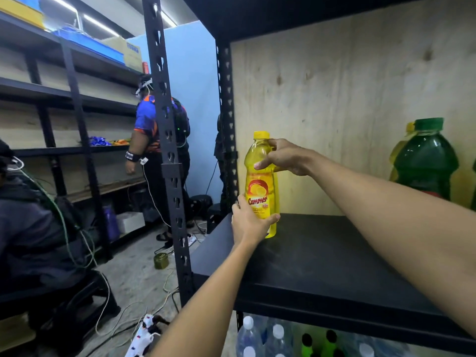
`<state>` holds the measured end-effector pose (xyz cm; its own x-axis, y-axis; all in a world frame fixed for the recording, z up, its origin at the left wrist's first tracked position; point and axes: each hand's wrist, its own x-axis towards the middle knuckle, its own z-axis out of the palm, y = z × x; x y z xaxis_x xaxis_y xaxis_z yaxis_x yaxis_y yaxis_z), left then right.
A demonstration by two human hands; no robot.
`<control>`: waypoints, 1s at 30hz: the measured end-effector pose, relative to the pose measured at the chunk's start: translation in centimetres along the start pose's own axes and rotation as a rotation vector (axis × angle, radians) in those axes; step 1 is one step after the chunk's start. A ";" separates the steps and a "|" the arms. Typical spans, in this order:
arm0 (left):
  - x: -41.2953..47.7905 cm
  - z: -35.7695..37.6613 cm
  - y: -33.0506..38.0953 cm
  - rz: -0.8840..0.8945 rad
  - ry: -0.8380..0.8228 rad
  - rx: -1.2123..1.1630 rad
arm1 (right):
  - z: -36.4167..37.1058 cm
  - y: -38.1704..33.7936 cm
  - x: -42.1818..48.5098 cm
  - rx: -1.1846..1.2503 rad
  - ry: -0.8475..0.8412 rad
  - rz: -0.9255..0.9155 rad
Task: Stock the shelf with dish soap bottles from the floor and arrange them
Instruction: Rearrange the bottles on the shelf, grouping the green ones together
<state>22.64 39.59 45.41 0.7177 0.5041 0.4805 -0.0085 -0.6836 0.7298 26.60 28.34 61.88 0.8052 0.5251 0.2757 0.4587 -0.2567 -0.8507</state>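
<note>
A yellow dish soap bottle (260, 191) with a yellow cap and a red-lettered label stands upright on the black shelf board (322, 256), near its back left corner. My left hand (248, 222) wraps the bottle's lower part from the left. My right hand (283, 157) pinches its upper shoulder just under the cap. A green dish soap bottle (427, 161) with a green cap stands at the right of the same shelf, with another yellow bottle (399, 150) partly hidden behind it.
A black perforated upright (167, 150) frames the shelf's left front. Clear water bottles (260, 338) and green-bodied bottles sit on the level below. Cables and a power strip (146, 333) lie on the floor at left. Two people are in the left aisle, one standing (152, 140).
</note>
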 end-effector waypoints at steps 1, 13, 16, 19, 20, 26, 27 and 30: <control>-0.1 0.0 0.0 -0.002 -0.001 -0.002 | 0.0 0.0 -0.1 -0.004 0.001 -0.004; -4.7 -2.0 3.3 0.020 0.122 -0.022 | -3.8 -4.1 -7.1 -0.295 0.113 -0.014; -6.7 -2.1 7.1 0.370 0.284 -0.123 | -9.3 -6.7 -13.2 -0.434 0.306 -0.142; -8.4 -1.7 12.2 0.474 0.094 -0.379 | -13.1 -7.7 -18.8 -0.544 0.454 -0.204; -9.2 -1.3 13.9 0.464 0.027 -0.465 | -14.1 -7.9 -20.5 -0.583 0.496 -0.215; -16.2 1.7 21.3 0.610 -0.296 -0.661 | -22.3 -7.6 -28.7 -0.798 0.845 -0.099; -17.6 2.2 22.5 0.651 -0.340 -0.674 | -23.9 -6.7 -29.8 -0.783 0.907 -0.031; -21.6 4.2 26.8 0.741 -0.429 -0.661 | -27.9 -2.8 -32.9 -0.717 0.999 0.164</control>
<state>9.84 8.17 52.61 0.5621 -0.2326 0.7937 -0.8226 -0.2572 0.5072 9.28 -10.86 67.68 0.6614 -0.3228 0.6770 0.1741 -0.8119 -0.5572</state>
